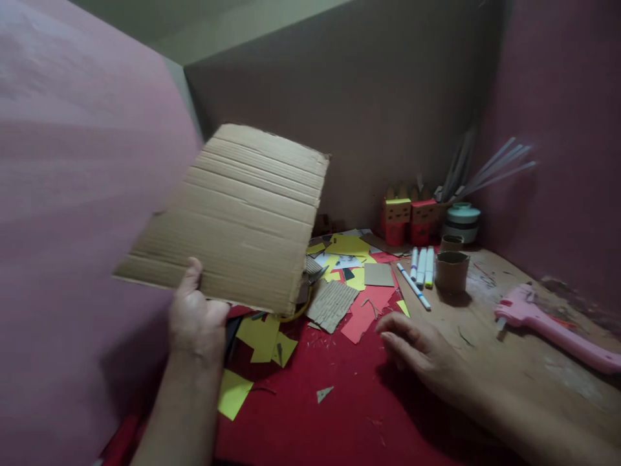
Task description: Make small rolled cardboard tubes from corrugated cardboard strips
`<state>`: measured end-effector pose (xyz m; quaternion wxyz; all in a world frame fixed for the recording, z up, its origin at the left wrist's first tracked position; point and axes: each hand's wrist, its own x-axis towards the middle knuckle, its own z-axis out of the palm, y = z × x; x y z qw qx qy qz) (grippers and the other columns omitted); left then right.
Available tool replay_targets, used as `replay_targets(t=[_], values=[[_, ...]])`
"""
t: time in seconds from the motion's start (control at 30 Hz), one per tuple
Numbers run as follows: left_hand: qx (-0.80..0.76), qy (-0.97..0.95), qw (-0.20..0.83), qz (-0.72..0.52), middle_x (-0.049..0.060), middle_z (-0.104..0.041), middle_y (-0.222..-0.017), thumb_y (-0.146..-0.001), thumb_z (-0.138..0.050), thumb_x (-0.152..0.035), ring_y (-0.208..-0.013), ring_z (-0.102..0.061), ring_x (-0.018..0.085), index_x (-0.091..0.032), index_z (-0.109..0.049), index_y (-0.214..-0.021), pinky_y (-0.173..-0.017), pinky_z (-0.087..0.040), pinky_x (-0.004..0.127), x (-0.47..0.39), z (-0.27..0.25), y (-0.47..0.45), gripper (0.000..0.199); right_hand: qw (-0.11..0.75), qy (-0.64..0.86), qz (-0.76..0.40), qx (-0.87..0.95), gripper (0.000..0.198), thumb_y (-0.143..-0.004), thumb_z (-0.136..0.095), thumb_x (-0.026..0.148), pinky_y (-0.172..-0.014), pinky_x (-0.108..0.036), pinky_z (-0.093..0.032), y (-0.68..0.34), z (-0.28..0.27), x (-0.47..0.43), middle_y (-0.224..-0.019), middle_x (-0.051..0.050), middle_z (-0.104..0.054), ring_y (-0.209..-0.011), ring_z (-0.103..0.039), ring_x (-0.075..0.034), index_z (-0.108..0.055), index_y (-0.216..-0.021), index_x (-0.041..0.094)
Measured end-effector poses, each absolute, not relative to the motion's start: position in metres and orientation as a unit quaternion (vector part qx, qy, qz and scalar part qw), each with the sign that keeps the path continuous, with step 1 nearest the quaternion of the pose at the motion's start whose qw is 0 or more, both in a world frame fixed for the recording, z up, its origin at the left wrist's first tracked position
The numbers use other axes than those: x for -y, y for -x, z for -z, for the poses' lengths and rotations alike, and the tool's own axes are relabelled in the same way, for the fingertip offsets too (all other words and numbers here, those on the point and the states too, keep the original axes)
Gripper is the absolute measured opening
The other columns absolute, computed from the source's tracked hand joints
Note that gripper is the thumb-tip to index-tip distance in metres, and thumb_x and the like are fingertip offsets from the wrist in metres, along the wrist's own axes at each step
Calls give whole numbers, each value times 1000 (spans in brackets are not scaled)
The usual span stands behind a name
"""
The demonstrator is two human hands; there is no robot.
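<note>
A large creased sheet of brown cardboard (247, 207) is raised at the left, tilted towards me. My left hand (198, 320) grips its lower edge, thumb on the near face and the other fingers hidden behind. Over the red table covering, my right hand (412, 349) hovers or rests with fingers loosely curled and apart, holding nothing that I can see. Close to its fingertips lie red paper (371, 310) and a torn piece of corrugated cardboard (332, 304). Yellow paper scraps (259, 336) are strewn below the raised sheet.
At the right lies a pink glue gun (548, 317). Several markers (422, 266) lie beside a cardboard ring (452, 272). Farther back stand two small decorated figures (398, 220), a teal-lidded container (462, 220) and several glue sticks (499, 168). Walls (412, 97) close in the table.
</note>
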<state>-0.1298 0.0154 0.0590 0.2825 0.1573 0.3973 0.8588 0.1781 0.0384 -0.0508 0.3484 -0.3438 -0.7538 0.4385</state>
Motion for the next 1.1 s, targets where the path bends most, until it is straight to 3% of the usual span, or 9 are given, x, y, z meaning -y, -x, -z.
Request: replay_targets(t=[0.13, 0.43, 0.5, 0.6, 0.7, 0.8, 0.87, 0.97, 1.1], values=[[-353, -100, 337, -867, 3, -75, -94, -91, -51, -28, -113, -60, 19, -18, -68, -101, -99, -48, 35, -13, -43, 96, 21, 352, 308, -550, 692, 29, -86, -53, 35, -51, -25, -45, -177, 51, -39, -73, 1, -54, -55, -53, -10, -49, -111, 20], [-315, -30, 454, -833, 1, -77, -80, -93, -45, -18, -75, -72, 15, -25, -66, -111, -95, -50, 33, -13, -23, 49, 29, 364, 252, -640, 628, 48, -77, -65, 36, -44, -20, -39, -173, 42, -42, -85, -1, -58, -59, -56, -11, -48, -119, 21], [-307, -29, 483, -819, 1, -77, -81, -92, -46, -18, -76, -72, 15, -24, -65, -114, -96, -49, 32, -15, -14, 40, 29, 374, 221, -656, 617, 44, -77, -66, 35, -47, -22, -43, -172, 40, -42, -88, -3, -62, -64, -59, -13, -51, -116, 22], [-292, -51, 534, -792, 3, -77, -88, -92, -45, -18, -84, -71, 17, -25, -62, -119, -98, -48, 35, -14, -3, 28, 32, 423, 184, -674, 577, 38, -78, -66, 33, -70, -30, -52, -171, 36, -40, -107, -5, -66, -86, -63, -18, -55, -114, 25], [-285, -76, 558, -776, 5, -76, -90, -93, -44, -23, -88, -71, 20, -23, -62, -119, -97, -48, 38, -8, -6, 32, 32, 462, 173, -683, 539, 36, -81, -62, 33, -89, -38, -48, -173, 32, -44, -116, -6, -64, -105, -60, -22, -55, -116, 26], [-287, -136, 502, -805, 5, -76, -89, -91, -44, -38, -91, -70, 24, -23, -64, -114, -94, -50, 43, 1, -21, 59, 34, 467, 181, -692, 520, 44, -80, -61, 33, -89, -41, -49, -180, 30, -55, -114, -6, -66, -107, -60, -25, -51, -122, 27], [-327, -145, 454, -816, 6, -76, -78, -90, -43, -30, -82, -71, 23, -19, -68, -104, -88, -54, 42, 6, -32, 82, 30, 477, 186, -687, 516, 48, -79, -62, 32, -88, -41, -50, -185, 31, -64, -113, -7, -67, -106, -61, -25, -50, -125, 26], [-377, -171, 470, -780, 11, -74, -76, -86, -44, -29, -88, -70, 27, -14, -69, -91, -83, -56, 41, 10, -42, 108, 30, 487, 185, -683, 512, 50, -78, -64, 31, -88, -40, -50, -190, 32, -72, -113, -7, -67, -103, -63, -24, -50, -126, 25], [-455, -198, 484, -721, 8, -75, -80, -77, -49, -9, -88, -70, 25, -14, -69, -90, -80, -57, 35, 11, -40, 119, 24, 459, 175, -703, 514, 52, -78, -65, 28, -90, -40, -48, -190, 36, -73, -112, -8, -68, -101, -64, -24, -50, -128, 25]])
